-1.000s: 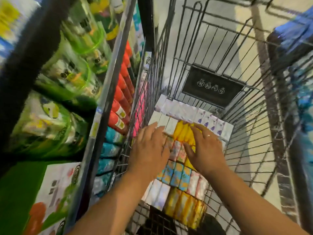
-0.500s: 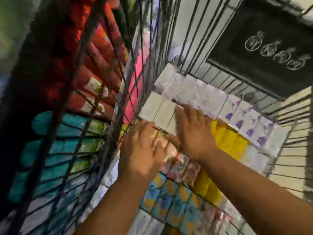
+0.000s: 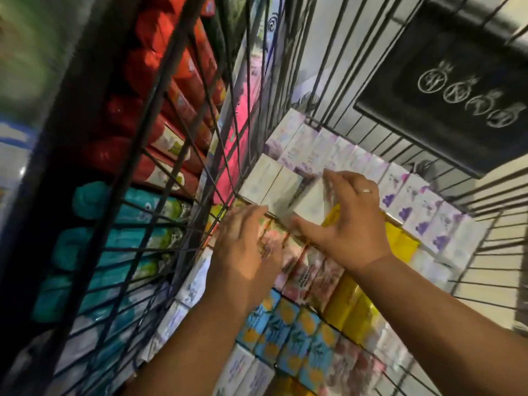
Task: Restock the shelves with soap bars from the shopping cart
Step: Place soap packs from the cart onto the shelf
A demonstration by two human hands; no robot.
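Observation:
Rows of boxed soap bars fill the floor of the wire shopping cart (image 3: 288, 67): white ones (image 3: 264, 181), lilac-flowered ones (image 3: 411, 204), yellow ones (image 3: 400, 244), pink ones (image 3: 311, 275) and blue-and-orange ones (image 3: 288, 330). My right hand (image 3: 348, 221) grips a white soap box (image 3: 310, 204), tilted up out of its row between thumb and fingers. My left hand (image 3: 245, 250) lies just left of it with straight fingers over the pink boxes, fingertips near the white row.
Through the cart's left wire wall I see shelves with red packs (image 3: 171, 90) above and teal packs (image 3: 120, 241) below. A black panel with white symbols (image 3: 457, 81) hangs on the cart's far wall. Pale floor shows through the wires at right.
The view has closed in on the cart floor. My right hand went from lying flat on the boxes to gripping a white box and tipping it up. My left hand shifted slightly forward.

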